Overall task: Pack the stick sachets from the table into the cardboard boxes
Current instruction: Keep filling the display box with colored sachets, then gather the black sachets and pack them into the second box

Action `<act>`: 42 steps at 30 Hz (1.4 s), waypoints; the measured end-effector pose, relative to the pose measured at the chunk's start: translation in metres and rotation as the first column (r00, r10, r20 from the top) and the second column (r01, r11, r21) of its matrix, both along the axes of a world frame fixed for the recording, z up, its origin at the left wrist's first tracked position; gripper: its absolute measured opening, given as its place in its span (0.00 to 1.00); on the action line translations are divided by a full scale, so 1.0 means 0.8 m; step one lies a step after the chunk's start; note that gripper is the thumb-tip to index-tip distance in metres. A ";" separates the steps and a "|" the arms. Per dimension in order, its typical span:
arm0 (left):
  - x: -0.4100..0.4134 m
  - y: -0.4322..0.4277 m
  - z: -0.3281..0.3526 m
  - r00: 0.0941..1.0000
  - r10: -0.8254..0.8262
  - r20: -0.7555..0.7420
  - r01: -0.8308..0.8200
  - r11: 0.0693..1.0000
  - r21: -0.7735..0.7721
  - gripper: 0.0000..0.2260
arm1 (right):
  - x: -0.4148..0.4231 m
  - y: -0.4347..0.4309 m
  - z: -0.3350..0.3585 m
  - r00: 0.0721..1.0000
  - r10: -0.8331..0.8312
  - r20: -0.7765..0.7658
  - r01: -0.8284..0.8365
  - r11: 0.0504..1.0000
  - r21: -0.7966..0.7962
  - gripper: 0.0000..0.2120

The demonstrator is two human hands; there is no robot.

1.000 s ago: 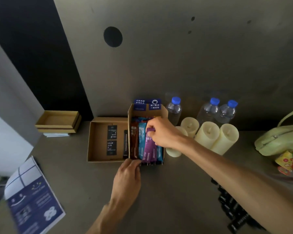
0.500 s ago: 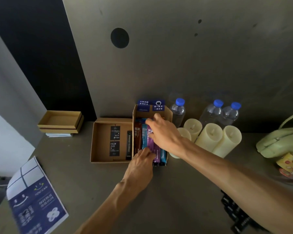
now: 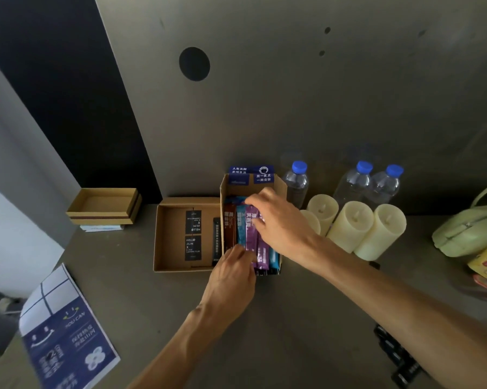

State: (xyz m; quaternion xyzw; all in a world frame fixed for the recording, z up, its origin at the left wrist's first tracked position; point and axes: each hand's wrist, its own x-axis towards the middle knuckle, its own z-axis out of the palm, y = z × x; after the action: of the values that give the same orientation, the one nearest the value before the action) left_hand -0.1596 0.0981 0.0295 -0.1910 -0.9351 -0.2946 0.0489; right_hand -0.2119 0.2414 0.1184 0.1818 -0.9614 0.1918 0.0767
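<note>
Box [image 3: 281,184] w/ sachets [image 3: 240,233] looks nearly full. R hand [image 3: 279,224] pinches purple sachet [image 3: 252,237]. L hand [image 3: 231,273] at near ends, grip unclear. Dark sticks [image 3: 396,357] on surface [image 3: 293,332] prob. left to pack.

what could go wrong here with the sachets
The purple sachet lies slanted on the full row in the box, so it may not seat. Sachet ends poke past the near edge by the left hand and could slip out. The right hand works close to the candles; it might knock one.
</note>
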 end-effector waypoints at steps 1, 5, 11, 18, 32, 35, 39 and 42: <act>0.002 0.001 0.002 1.000 0.010 -0.004 -0.010 1.000 0.014 0.07 | 0.009 0.009 0.003 1.000 -0.014 -0.004 0.014 0.998 -0.065 0.17; 0.011 0.025 0.012 1.000 -0.024 0.001 0.024 0.999 0.042 0.03 | 0.050 0.073 0.004 0.994 -0.107 -0.008 0.101 0.964 -0.246 0.09; 0.024 0.120 0.000 0.984 -0.176 0.039 0.174 0.984 0.050 0.03 | 0.118 0.206 -0.025 0.933 -0.333 0.135 0.357 0.903 -0.237 0.05; 0.037 0.241 -0.036 0.899 -0.385 0.209 0.403 0.913 -0.055 0.08 | 0.206 0.340 -0.077 0.745 -0.575 0.338 0.622 0.782 -0.040 0.04; 0.059 0.338 -0.098 0.833 -0.478 0.279 0.553 0.742 -0.379 0.54 | 0.266 0.372 -0.154 0.450 -0.604 0.658 0.811 0.584 -0.019 0.29; 0.066 0.334 -0.106 0.808 -0.536 0.244 0.587 0.702 -0.404 0.43 | 0.253 0.348 -0.161 0.479 -0.601 0.639 0.786 0.618 -0.008 0.25; 0.061 0.310 -0.105 0.782 -0.579 0.231 0.618 0.675 -0.402 0.35 | 0.244 0.313 -0.171 0.517 -0.565 0.643 0.753 0.657 -0.030 0.15; 0.050 0.271 -0.102 0.753 -0.610 0.247 0.654 0.653 -0.382 0.32 | 0.241 0.278 -0.173 0.549 -0.507 0.664 0.734 0.673 -0.093 0.12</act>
State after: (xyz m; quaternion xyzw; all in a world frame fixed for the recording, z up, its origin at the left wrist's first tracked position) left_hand -0.1199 0.3145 -0.0519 -0.4959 -0.8522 -0.0796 -0.1468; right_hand -0.0192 0.4635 -0.0197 -0.2634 -0.8817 0.3698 -0.1286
